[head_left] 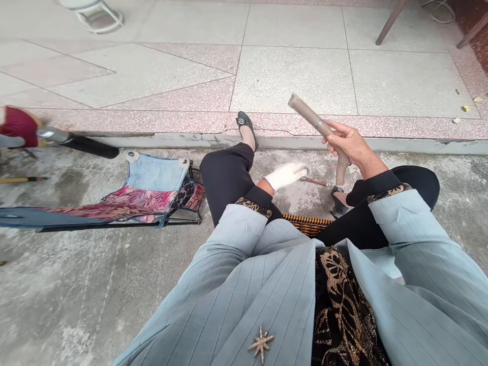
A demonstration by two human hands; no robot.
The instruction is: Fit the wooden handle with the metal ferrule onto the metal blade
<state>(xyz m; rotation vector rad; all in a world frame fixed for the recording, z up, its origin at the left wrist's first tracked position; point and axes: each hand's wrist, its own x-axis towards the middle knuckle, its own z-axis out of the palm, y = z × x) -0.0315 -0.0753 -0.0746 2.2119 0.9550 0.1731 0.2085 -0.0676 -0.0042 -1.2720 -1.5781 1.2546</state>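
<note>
My right hand (345, 142), bare, grips the lower end of a greyish-brown tube (308, 113) with a ring-like joint around it. The tube is held in the air, tilted up to the left. Lower down and to the left is my left hand (285, 175) in a white knitted glove, its fingertips smeared by motion. A thin reddish-brown stick (316, 181) shows just right of those fingertips; whether the glove holds it or it lies on the ground, I cannot tell.
I sit on a woven wicker seat (307, 223). On the left stands a low folding chair (152, 195) with patterned cloth. Beyond it is a black-handled object (91, 145) beside something red. A raised tiled step (292, 81) runs ahead, with a white stool (97, 18) on it.
</note>
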